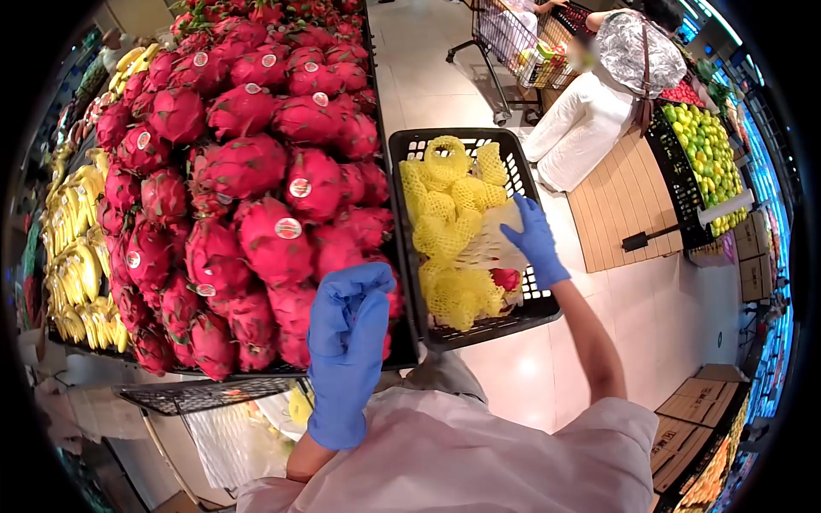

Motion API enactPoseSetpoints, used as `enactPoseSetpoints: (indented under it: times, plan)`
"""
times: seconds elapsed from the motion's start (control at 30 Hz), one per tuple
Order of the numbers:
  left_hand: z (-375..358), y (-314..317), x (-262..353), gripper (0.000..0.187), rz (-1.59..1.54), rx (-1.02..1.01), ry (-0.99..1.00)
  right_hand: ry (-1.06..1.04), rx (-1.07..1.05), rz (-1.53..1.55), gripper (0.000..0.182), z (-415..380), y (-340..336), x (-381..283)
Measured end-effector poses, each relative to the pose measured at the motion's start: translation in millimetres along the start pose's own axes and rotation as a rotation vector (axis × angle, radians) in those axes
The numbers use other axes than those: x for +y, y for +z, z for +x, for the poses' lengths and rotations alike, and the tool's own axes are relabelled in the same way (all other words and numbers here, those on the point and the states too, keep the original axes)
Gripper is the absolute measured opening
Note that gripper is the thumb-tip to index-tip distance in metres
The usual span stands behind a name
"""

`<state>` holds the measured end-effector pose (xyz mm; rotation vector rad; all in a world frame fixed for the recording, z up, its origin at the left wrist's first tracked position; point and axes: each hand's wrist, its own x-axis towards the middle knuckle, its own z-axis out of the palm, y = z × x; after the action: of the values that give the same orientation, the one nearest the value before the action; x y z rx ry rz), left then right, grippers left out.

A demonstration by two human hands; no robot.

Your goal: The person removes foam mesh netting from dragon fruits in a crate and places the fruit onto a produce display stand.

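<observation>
My left hand (349,342), in a blue glove, is raised in front of the dragon fruit pile (244,162). Its fingers are curled closed, and anything inside them is hidden. My right hand (536,239), also gloved in blue, is at the right side of a black plastic crate (479,336). Thumb and fingers grip the edge of a whitish sheet (492,242) lying over the crate's contents. Yellow foam fruit nets (449,218) fill much of the crate. Part of a red dragon fruit (506,279) shows below the sheet.
Bananas (79,205) lie beyond the pile on the left. A person in white trousers (577,128) stands by a shopping cart (505,43) at the upper right. Green citrus (703,154) fills a display there. Cardboard boxes (697,402) are stacked at the lower right.
</observation>
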<state>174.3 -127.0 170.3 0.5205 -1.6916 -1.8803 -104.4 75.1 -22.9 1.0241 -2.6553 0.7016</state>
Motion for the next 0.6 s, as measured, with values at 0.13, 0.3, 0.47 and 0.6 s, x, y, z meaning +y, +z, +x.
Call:
enactPoseSetpoints:
  times: [0.13, 0.3, 0.47, 0.6]
  plan:
    - [-1.1, 76.1, -42.0, 0.016, 0.105, -0.021, 0.013, 0.297, -0.476, 0.049, 0.091, -38.0, 79.2, 10.1]
    - [6.0, 142.3, -184.5, 0.023, 0.488, -0.298, -0.161, 0.561, -0.749, 1.055, 0.063, -57.8, 70.7, 0.5]
    - [4.6, 164.8, -285.5, 0.035, 0.857, -0.587, -0.016, 0.366, -0.866, 1.199, 0.042, -17.1, 31.6, 38.4]
    - [25.7, 156.8, -327.6, 0.053, 1.306, -0.674, 0.117, 0.322, -0.169, 0.843, 0.031, -14.5, 8.4, 42.5]
